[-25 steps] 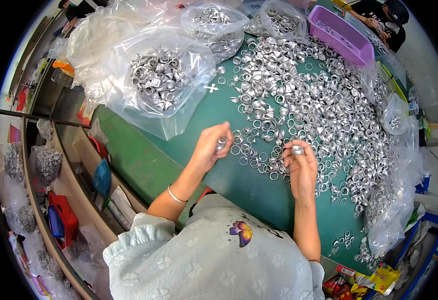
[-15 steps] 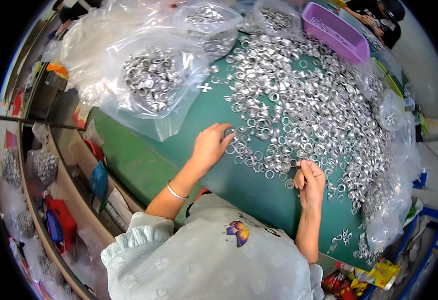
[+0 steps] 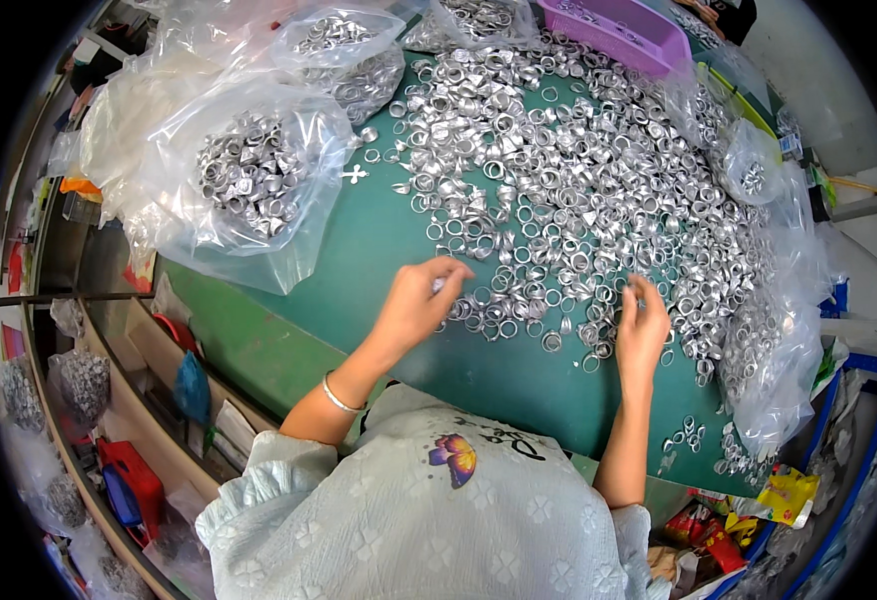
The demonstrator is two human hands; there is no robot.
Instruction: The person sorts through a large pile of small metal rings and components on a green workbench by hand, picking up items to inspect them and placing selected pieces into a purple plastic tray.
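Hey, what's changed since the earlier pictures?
The right hand moved rightward over the ring pile; the ring it held earlier no longer shows there. The view shifted too. The left hand stayed by the pile's near-left edge; the open bag and purple basket stayed put.

It's a wkshp (heaped rings (image 3: 599,190), bags (image 3: 304,215) w/ more).

Your top (image 3: 379,545) is pale blue-grey with a clover-like pattern; your rings (image 3: 599,190) are silver, table (image 3: 359,240) green, basket (image 3: 614,50) purple.
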